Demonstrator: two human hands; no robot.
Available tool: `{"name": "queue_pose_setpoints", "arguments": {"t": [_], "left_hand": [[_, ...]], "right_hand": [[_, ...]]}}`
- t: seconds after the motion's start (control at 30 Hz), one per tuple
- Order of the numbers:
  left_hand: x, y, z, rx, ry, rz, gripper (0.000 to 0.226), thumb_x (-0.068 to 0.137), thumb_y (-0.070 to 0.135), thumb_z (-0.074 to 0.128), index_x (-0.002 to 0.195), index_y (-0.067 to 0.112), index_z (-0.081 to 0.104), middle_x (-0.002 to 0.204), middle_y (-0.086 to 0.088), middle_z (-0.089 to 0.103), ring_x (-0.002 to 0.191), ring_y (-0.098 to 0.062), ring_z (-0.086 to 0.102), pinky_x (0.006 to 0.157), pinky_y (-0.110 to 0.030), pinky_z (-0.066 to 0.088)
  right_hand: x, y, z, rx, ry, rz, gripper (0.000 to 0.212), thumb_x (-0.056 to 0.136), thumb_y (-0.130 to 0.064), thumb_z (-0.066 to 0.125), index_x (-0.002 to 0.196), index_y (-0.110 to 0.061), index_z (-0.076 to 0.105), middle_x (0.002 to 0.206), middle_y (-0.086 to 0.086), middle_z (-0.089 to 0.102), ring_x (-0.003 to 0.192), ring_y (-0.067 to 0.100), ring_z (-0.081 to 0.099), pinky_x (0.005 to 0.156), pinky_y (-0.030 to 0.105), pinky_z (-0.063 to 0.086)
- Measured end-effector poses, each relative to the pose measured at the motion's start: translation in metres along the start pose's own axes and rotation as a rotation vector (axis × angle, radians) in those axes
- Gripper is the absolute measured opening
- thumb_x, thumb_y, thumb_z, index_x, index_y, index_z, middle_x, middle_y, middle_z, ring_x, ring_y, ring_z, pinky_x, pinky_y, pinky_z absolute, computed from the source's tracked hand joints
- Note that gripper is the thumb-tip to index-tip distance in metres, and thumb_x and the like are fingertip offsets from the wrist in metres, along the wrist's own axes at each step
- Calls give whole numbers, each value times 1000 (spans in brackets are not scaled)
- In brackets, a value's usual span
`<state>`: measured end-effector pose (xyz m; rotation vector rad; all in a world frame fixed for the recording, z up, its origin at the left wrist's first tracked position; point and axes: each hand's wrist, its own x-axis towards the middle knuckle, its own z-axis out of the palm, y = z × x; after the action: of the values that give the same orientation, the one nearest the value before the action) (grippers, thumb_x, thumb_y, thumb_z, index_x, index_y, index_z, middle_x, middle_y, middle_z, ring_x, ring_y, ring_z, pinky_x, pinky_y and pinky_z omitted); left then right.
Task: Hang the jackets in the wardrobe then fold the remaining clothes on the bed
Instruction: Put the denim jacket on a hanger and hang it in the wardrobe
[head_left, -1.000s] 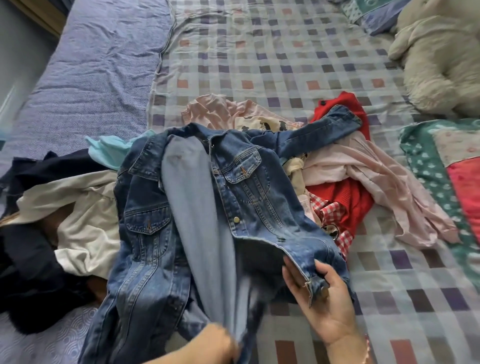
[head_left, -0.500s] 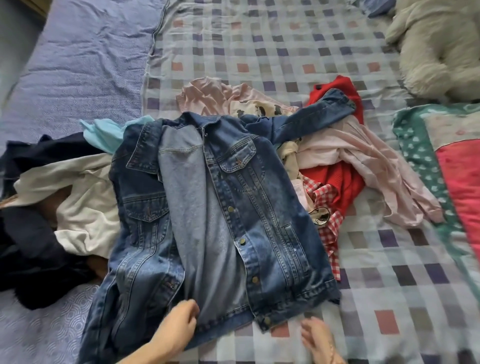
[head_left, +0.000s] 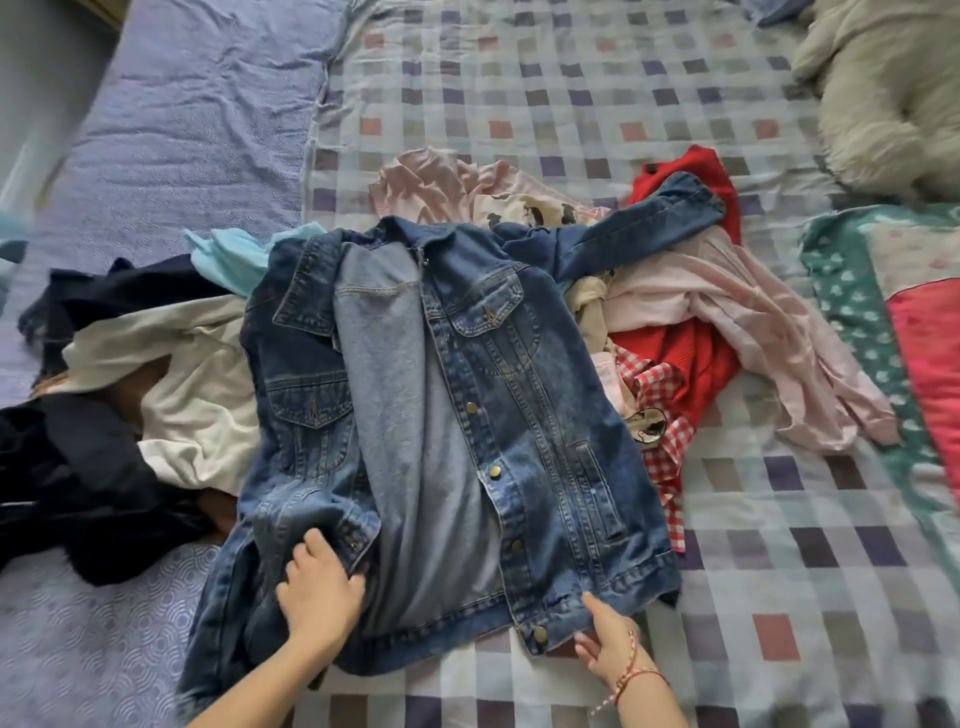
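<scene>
A blue denim jacket (head_left: 467, 415) lies spread open, front up, on the bed, collar away from me and one sleeve stretched to the upper right. My left hand (head_left: 319, 592) grips the jacket's left front panel near the hem, fingers curled into the cloth. My right hand (head_left: 605, 642) pinches the bottom corner of the right front panel by its lowest button. Under and around the jacket lies a heap of other clothes: a cream top (head_left: 182, 374), dark garments (head_left: 78, 478), a pale pink shirt (head_left: 737, 332), a red knit (head_left: 680, 353) and a light blue piece (head_left: 228, 254).
The bed has a checked sheet (head_left: 571, 88) on the right and a purple quilted cover (head_left: 182, 114) on the left. A white plush toy (head_left: 893, 88) sits at the top right. A green and pink blanket (head_left: 893, 312) lies along the right edge.
The jacket has been pulled flat and spread out. My left hand moved up onto the left panel and gripped it. My right hand let go of the hem, then took the bottom right corner.
</scene>
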<state>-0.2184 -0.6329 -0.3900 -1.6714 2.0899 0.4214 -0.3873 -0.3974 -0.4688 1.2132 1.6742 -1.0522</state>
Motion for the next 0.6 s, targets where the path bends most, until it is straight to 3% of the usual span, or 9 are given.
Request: {"name": "queue_pose_setpoints", "arguments": {"t": [0.03,0.07,0.13,0.17,0.2,0.27,0.33,0.5,0.6], "left_hand": [[0,7,0,24,-25,-1,52,86,29,59,124,7,32,126,-13,46,116,-30,49,91,-41,42],[0,12,-2,34,-39,18,39,89,26,54,120,9,35,124,-10,49,115,-28,50,90,-38,42],[2,13,-3,-17,-36,48,16,92,16,45,107,12,41,115,-8,55,107,-28,54,86,-37,41],[0,6,-9,-56,-42,38,7,92,13,42,99,13,42,110,-8,57,102,-28,55,81,-37,41],[-3,4,-13,-93,-49,41,3,91,11,40,92,13,41,105,-8,58,97,-30,56,76,-37,39],[-11,-3,-23,-150,-14,61,7,92,11,39,86,13,38,97,-9,61,92,-32,57,66,-35,34],[-21,-15,-40,-212,54,41,10,92,14,42,82,13,41,95,-13,64,93,-34,58,66,-34,33],[-33,-42,-85,-567,120,-31,34,96,28,43,65,13,47,87,-18,65,91,-39,58,74,-39,39],[-56,-29,-111,-712,77,53,19,96,23,41,88,17,58,100,-13,67,101,-35,58,80,-37,41]], "right_hand": [[-8,4,0,-16,65,0,66,82,-8,70,133,10,31,125,27,50,92,36,61,70,41,52],[-16,6,7,-60,103,-3,57,83,-4,67,126,16,35,120,29,53,91,39,62,69,43,50],[-35,14,22,-186,83,-103,12,86,1,58,82,11,52,81,21,61,64,32,60,53,34,46],[-49,20,34,-250,-19,-160,20,88,3,53,68,2,50,63,13,56,49,24,53,44,26,40],[-64,24,46,-298,-178,-183,23,89,1,51,67,-3,50,54,8,50,42,18,46,40,19,34],[-102,27,71,-378,-528,-176,17,95,-13,50,80,-8,55,62,4,52,47,11,44,43,19,33],[-140,29,98,-509,-760,-223,22,97,-28,49,90,-10,60,76,2,61,59,9,49,52,17,37],[-208,34,148,-627,-1024,-366,25,93,-48,48,111,-31,51,107,-10,60,96,8,57,78,21,45],[-247,16,173,-583,-1043,-467,42,81,-39,70,112,-17,52,105,-4,64,91,5,62,76,18,49]]}}
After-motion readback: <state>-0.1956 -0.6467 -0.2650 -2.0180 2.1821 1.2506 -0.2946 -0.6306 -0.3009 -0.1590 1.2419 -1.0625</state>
